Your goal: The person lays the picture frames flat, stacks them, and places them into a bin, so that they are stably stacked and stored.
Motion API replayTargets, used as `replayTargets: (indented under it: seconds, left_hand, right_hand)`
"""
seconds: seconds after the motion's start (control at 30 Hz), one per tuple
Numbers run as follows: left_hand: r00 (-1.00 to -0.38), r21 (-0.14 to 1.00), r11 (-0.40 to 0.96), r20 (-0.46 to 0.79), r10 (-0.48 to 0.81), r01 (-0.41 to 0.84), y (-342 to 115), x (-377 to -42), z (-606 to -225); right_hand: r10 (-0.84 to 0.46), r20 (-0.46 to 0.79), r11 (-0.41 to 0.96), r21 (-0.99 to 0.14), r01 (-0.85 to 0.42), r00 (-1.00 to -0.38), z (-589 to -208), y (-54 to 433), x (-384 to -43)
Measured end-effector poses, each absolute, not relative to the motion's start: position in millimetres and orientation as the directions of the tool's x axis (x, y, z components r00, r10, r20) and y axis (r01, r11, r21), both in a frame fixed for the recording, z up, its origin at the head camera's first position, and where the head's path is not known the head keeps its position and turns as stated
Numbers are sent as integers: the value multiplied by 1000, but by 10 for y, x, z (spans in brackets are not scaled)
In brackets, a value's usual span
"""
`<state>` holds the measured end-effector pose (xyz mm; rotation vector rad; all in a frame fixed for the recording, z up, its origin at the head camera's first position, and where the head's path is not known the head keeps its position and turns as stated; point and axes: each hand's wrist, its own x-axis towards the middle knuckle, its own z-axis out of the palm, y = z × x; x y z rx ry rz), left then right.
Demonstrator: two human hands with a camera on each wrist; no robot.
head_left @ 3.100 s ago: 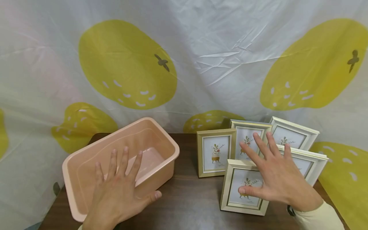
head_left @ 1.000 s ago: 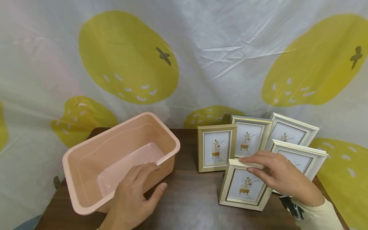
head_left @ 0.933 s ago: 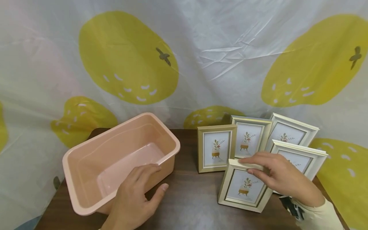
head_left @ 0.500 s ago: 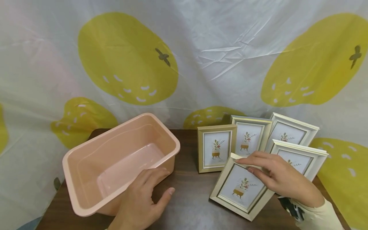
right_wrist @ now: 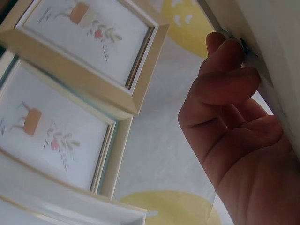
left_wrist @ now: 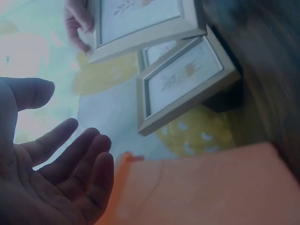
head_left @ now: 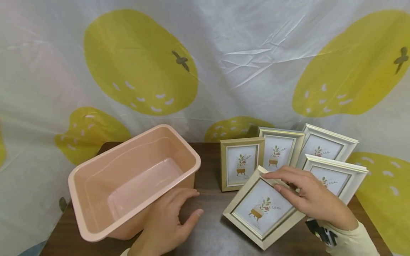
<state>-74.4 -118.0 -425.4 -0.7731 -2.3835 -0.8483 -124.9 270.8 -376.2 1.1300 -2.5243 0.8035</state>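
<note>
In the head view my right hand (head_left: 309,193) grips the top corner of a cream picture frame (head_left: 262,209) with a potted-plant print. The frame is tilted, one corner pointing down toward me. In the right wrist view the fingers (right_wrist: 227,86) curl over the frame's edge, and its back (right_wrist: 281,42) fills the upper right. My left hand (head_left: 169,224) is beside the near side of a pink plastic bin (head_left: 134,160), fingers loosely bent, holding nothing. From the left wrist view, a gap shows between its thumb (left_wrist: 35,93) and fingers.
Behind the held frame stand a tan frame (head_left: 224,167), a gold-edged frame (head_left: 298,147) and two white frames, the back one (head_left: 347,151) and the front one (head_left: 352,181). All are on a dark wooden table (head_left: 208,220), before a lemon-print curtain (head_left: 243,78).
My right hand went from spread fingers to holding the cream frame, which has turned and tilted, its lower part swinging left. My left hand moved right and lower, away from over the bin.
</note>
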Motion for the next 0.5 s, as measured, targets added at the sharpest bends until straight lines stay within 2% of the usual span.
replayTargets:
  seconds: [0.23,0.4,0.5]
  left_hand:
    - [-788,600,511,487,376,615,-977,-854,-4352]
    - [-766,662,394,496,409,638,-856,-957,-4410]
    - [-768,713,321,479,425,623,-811,-1017,-4442]
  right_hand:
    - [-616,511,423,-428,-799,-600,-3791,2568,-1201]
    - [-598,558,343,-471,-813,-576,-3835,2467,-1173]
    - [-568,573,311,-516,-798,-591,-3874,2426,-1145]
